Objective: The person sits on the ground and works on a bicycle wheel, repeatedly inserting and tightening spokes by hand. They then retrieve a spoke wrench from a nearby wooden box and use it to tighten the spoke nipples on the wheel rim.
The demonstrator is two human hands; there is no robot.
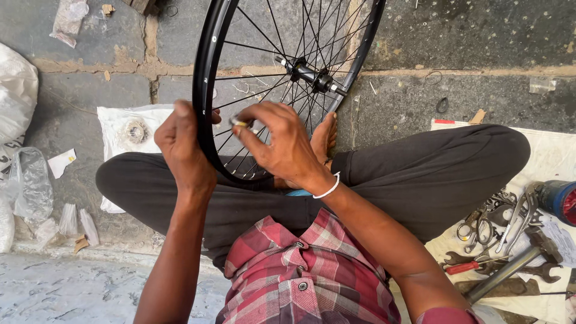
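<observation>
Seated cross-legged on the stone floor (468, 36). My left hand (183, 144) is closed around the black metal bicycle wheel rim (204, 78), which stands upright over my lap. My right hand (282, 144) pinches a small silver-and-yellow spoke tool (240, 122) in closed fingers, at a thin steel spoke (252, 96) near the rim. Step in hand, as I judge it: spoke adjustment. Next calls for small, even turns. Pile of grey metal wrenches and pliers (504, 222) lies on the white cloth at my right.
</observation>
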